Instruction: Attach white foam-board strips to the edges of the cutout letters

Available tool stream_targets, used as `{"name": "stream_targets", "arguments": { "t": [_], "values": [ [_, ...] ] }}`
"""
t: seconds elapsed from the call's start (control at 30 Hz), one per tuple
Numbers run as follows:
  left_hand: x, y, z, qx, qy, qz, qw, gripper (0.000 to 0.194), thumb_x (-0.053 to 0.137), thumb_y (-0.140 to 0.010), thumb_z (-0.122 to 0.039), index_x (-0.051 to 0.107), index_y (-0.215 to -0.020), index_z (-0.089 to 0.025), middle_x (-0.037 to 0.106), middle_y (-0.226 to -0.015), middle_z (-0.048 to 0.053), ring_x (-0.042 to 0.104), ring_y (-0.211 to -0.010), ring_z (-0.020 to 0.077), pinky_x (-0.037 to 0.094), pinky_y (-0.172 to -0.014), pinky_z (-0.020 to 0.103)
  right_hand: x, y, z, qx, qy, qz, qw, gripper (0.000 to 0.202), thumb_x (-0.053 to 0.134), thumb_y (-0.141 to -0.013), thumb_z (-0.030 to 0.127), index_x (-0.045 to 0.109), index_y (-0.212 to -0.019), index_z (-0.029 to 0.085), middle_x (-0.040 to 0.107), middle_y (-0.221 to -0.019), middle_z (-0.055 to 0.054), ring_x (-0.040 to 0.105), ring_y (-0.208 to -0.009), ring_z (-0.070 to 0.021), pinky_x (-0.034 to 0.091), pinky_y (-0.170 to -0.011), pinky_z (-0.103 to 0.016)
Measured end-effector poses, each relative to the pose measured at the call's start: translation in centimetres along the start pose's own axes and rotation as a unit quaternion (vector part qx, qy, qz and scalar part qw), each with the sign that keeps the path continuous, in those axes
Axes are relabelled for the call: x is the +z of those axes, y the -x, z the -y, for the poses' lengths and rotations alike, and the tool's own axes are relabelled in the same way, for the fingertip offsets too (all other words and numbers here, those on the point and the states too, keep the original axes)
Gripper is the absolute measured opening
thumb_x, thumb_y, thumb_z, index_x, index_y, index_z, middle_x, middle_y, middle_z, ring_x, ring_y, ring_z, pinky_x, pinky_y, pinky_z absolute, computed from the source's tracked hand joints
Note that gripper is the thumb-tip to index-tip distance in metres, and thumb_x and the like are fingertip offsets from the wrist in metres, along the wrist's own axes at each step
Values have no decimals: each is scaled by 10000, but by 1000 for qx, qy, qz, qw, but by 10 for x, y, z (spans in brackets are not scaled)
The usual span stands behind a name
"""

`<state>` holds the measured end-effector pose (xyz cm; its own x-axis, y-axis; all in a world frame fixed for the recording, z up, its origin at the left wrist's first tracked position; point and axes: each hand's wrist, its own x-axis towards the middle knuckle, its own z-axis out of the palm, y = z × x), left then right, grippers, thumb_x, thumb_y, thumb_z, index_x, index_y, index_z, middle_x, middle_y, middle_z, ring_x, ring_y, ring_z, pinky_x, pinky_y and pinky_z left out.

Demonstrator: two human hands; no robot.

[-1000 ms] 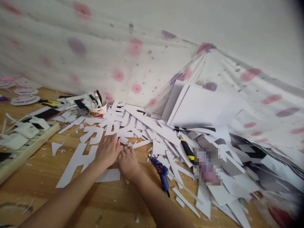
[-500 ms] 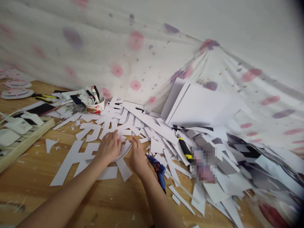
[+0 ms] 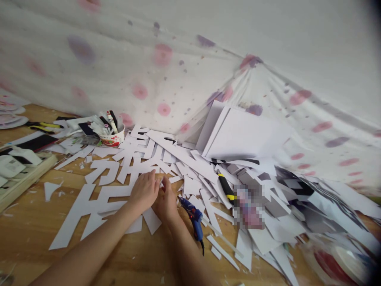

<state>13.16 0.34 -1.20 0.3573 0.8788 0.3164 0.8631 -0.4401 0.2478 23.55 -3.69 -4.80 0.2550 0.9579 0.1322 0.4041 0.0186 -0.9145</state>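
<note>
My left hand (image 3: 145,190) and my right hand (image 3: 167,200) are close together over the white cut-out board pieces, fingertips nearly meeting. Both have bent, closed fingers around a thin white strip (image 3: 161,182), which is mostly hidden by them. Below and left of my left hand lies a large white cut-out character (image 3: 73,208), partly covered by my forearm. Just right of my right hand, a blue glue gun (image 3: 194,217) rests on its side with a small red light showing. A clear glue stick (image 3: 222,237) extends from its back.
White scraps (image 3: 190,184) cover the wooden table (image 3: 125,258). A yellow-and-black cutter (image 3: 226,186) lies among them. Behind stand white boards (image 3: 238,133) and a cup of pens (image 3: 112,139). A power strip (image 3: 28,180) sits at left, a tape roll (image 3: 336,262) at lower right.
My left hand has moved right, closer to my right hand, and the curved white strip between them is now mostly hidden. The view has turned slightly right.
</note>
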Motion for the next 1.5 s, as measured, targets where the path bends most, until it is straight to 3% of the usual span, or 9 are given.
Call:
{"name": "stream_targets", "arguments": {
  "t": [0.2, 0.43, 0.57, 0.67, 0.77, 0.9, 1.1, 1.23, 1.5],
  "values": [
    [18, -2, 0, -22, 21, 15, 999, 459, 260, -888, -268, 414, -1225, 4, 590, -1087, 224, 534, -1044, 274, 412, -869, 411, 11, -3, -10, -5, -118, -16, 993, 463, 515, -749, 230, 424, -1197, 155, 585, -1145, -135, 566, -1044, -217, 446, -894, -387],
    [12, -2, -1, -56, 78, 101, 990, 469, 210, -895, -280, 461, -1198, -26, 596, -1103, 199, 536, -1060, 268, 392, -912, 410, 10, -2, -2, 23, -191, -42, 980, 377, 525, -719, 218, 454, -1084, 154, 608, -1062, -130, 580, -990, -221, 463, -852, -385],
    [1, 0, 3, -55, 102, 134, 984, 506, 216, -890, -410, 533, -1134, -101, 619, -1098, 147, 542, -1066, 249, 409, -903, 375, 11, -1, -5, 10, -218, -50, 975, 329, 494, -724, 208, 456, -1049, 177, 592, -1089, -110, 570, -1008, -203, 449, -876, -376],
    [-13, 2, 12, -80, 134, 182, 971, 631, 373, -802, -532, 429, -1262, -104, 584, -1155, 174, 509, -1122, 273, 408, -901, 375, 15, 2, -8, 3, -249, -29, 968, 392, 469, -691, 168, 430, -1080, 196, 591, -1100, -99, 578, -988, -197, 448, -874, -388],
    [-30, 6, 23, -111, 161, 223, 955, 670, 511, -711, -393, 361, -1304, -119, 595, -1120, 175, 553, -1057, 280, 437, -834, 360, 22, 6, -8, -13, -272, -7, 962, 441, 465, -666, 150, 428, -1101, 212, 587, -1123, -93, 562, -1024, -198, 451, -861, -376],
    [-54, 11, 30, -120, 244, 233, 934, 641, 452, -670, -225, 343, -1302, -193, 590, -1176, 110, 585, -1015, 222, 451, -796, 307, 28, 9, -5, -12, -326, 13, 945, 330, 498, -738, 248, 486, -1067, 215, 585, -1150, -86, 535, -1085, -205, 425, -906, -385],
    [-82, 18, 28, -71, 235, 249, 937, 680, 436, -658, -202, 321, -1325, -263, 619, -1149, 50, 594, -1006, 199, 450, -786, 268, 22, 15, 9, 72, -469, 129, 871, 387, 550, -764, 462, 569, -1054, 206, 655, -1041, -70, 588, -1009, -238, 447, -870, -423],
    [-86, 21, 25, -61, 208, 246, 945, 682, 438, -672, -211, 308, -1340, -260, 657, -1059, 57, 638, -875, 209, 462, -711, 276, 16, 19, 17, 107, -503, 137, 846, 432, 598, -735, 470, 592, -1069, 195, 646, -1063, -82, 583, -1010, -249, 456, -838, -423],
    [-78, 29, 23, -69, 166, 265, 947, 740, 443, -709, -198, 176, -1394, -282, 561, -1246, 82, 555, -1094, 219, 439, -837, 326, 11, 17, 14, 119, -494, 175, 843, 581, 629, -687, 498, 556, -1188, 212, 624, -1063, -78, 589, -758, -187, 464, -607, -304]
  ]
}}
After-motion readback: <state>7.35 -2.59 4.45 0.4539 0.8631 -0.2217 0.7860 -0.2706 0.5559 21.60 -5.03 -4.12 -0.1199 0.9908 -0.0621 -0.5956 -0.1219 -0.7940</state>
